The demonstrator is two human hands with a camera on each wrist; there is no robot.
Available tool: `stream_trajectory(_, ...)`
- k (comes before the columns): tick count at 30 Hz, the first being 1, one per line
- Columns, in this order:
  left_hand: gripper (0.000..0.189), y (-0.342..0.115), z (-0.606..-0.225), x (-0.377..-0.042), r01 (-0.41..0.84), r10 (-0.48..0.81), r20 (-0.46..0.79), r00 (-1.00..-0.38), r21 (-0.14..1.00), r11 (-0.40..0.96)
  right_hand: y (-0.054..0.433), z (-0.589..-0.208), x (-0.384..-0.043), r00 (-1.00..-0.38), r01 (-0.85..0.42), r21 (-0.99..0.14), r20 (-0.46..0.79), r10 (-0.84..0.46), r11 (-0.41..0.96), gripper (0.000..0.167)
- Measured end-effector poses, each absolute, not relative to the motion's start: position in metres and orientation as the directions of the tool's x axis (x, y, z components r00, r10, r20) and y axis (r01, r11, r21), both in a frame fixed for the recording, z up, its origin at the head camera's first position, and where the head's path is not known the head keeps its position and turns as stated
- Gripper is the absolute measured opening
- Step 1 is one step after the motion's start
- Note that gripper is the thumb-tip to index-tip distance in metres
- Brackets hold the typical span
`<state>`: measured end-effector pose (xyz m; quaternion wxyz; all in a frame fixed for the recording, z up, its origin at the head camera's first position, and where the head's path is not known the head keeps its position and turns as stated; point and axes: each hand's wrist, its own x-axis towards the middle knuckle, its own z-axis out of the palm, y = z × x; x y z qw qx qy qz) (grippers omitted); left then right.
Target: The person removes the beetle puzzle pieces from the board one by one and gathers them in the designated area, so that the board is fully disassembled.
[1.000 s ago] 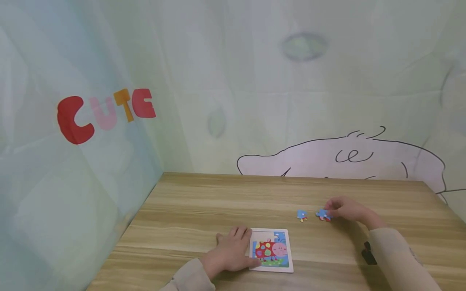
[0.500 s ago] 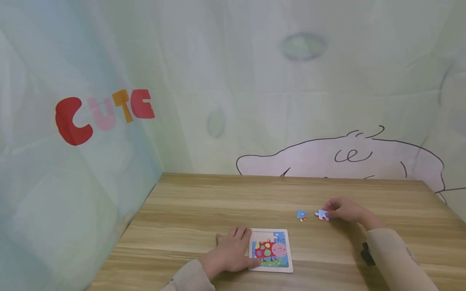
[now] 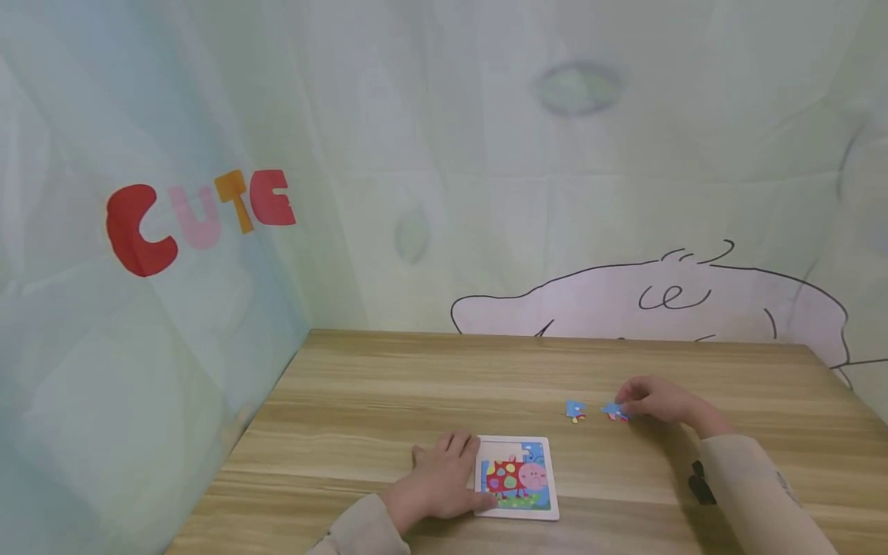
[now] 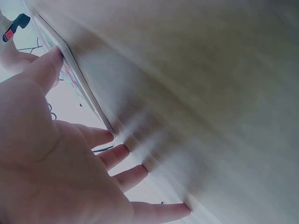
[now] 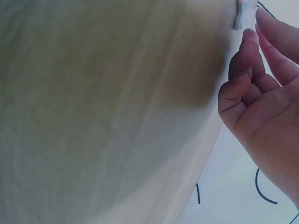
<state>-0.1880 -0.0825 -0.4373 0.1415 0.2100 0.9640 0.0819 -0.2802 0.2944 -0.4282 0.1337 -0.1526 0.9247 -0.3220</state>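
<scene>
My left hand (image 3: 440, 478) lies spread beside a white-framed jigsaw tray (image 3: 553, 493), its thumb over the tray's lower left edge. In the left wrist view, straight fingers (image 4: 128, 177) touch the table. The tray holds a picture of a red, spotted ladybird (image 3: 506, 476); a pale bare area shows at its upper left. Farther right, my right hand (image 3: 659, 398) pinches a blue jigsaw piece (image 3: 613, 411) with red at its lower edge. Fingertips hide that piece's right side. In the right wrist view, the hand's other fingers (image 5: 233, 91) are curled.
A second blue jigsaw piece (image 3: 575, 410) lies on the wooden table (image 3: 388, 385), left of the pinched one. A small black object (image 3: 701, 482) shows beside the right sleeve (image 3: 756, 486). Printed cloth (image 3: 430, 193) hangs behind the table.
The pinched piece turned paler half a second ago and is blue again now, shifting slightly left over the second. The left hand and the tray stay in place.
</scene>
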Motion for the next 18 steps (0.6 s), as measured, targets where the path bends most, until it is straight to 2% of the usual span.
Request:
stream_trajectory(8,0.091,-0.082,-0.436,-0.188,0.369,0.42,-0.246,-0.874,0.227,0.901,0.288,-0.417,-0.282,-0.913,-0.238,-0.647,-0.105,-0.394,0.724,0.024)
stream_trajectory(18,0.091,-0.082,-0.436,-0.187,0.369,0.424,-0.245,-0.872,0.242,0.897,0.257,-0.396,-0.274,-0.896,-0.302,-0.612,-0.08,-0.438,0.731,0.026)
